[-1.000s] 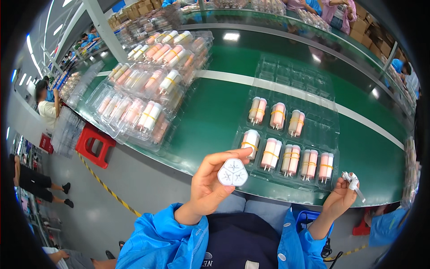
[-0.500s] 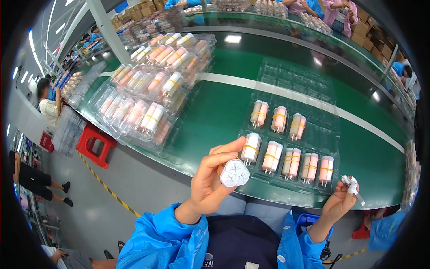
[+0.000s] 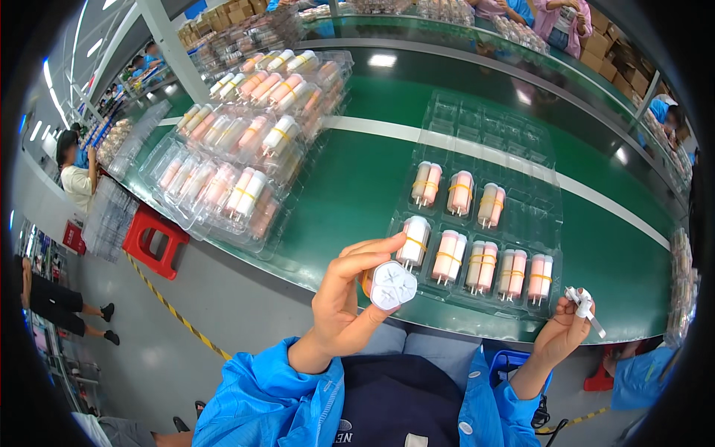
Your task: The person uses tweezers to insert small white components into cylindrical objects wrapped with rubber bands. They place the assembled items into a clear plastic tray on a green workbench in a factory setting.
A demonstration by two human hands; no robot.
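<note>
My left hand (image 3: pixel 339 302) is closed around a banded bundle of tubes (image 3: pixel 393 286), its white end with three star-like marks turned up toward me. A yellow band shows at its side, next to my fingers. Off to the right, my right hand (image 3: pixel 562 328) pinches a small white piece with a flat pale strip (image 3: pixel 585 304); its exact kind is unclear. Between my hands lies a clear plastic tray (image 3: pixel 488 235) with two rows of pink, white and beige tube bundles (image 3: pixel 482 266), each with a yellow band and thin prongs.
Stacked clear trays (image 3: pixel 223 160) full of similar bundles stand on the left of the green table (image 3: pixel 328 223). A red stool (image 3: pixel 155 242) is on the floor at left. Below the table edge sits a blue bin (image 3: pixel 509 363). Other people work across the line.
The bundle in my left hand has turned slightly, so its end face shows at a different angle. The whole view has shifted a little; my right hand keeps its hold.
</note>
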